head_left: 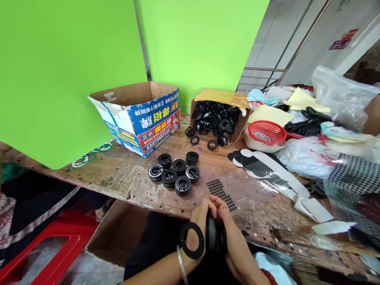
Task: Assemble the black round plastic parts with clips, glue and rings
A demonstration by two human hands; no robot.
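Observation:
My left hand point(198, 221) and my right hand point(234, 237) meet at the near edge of the wooden table point(124, 174), both closed around a stack of black round parts point(215, 236). A flat black ring point(192, 240) hangs around my left wrist, beside a silver bangle point(181, 264). Just beyond my hands lies a sheet of small black dots point(221, 191). Farther back stand several black round parts in a cluster point(175, 173).
A blue and red printed carton point(142, 116) stands open at the back left. A tipped brown box point(218, 114) spills black parts. A red sieve point(266, 132), plastic bags and paper sheets crowd the right side. A red stool point(50, 245) and a cardboard box point(115, 233) are below the table.

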